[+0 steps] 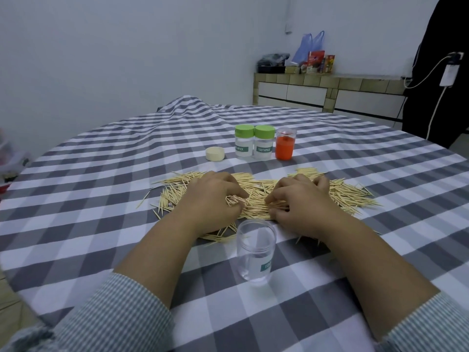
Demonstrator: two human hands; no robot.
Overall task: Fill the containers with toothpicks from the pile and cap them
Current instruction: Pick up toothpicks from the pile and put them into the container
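Left hand [213, 199] pinching a toothpick bundle, right hand [302, 201] fingers curled raking the pile [342, 194], gathering for 1 uncapped container [255, 250] toward the table's near edge.

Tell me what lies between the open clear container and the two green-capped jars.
Head view: the toothpick pile, both hands in it, between open container and green-capped jars.

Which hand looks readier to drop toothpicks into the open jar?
Probably the left hand: it already pinches a small bunch from the toothpick pile, just beyond the open jar. The right hand is only raking toothpicks together.
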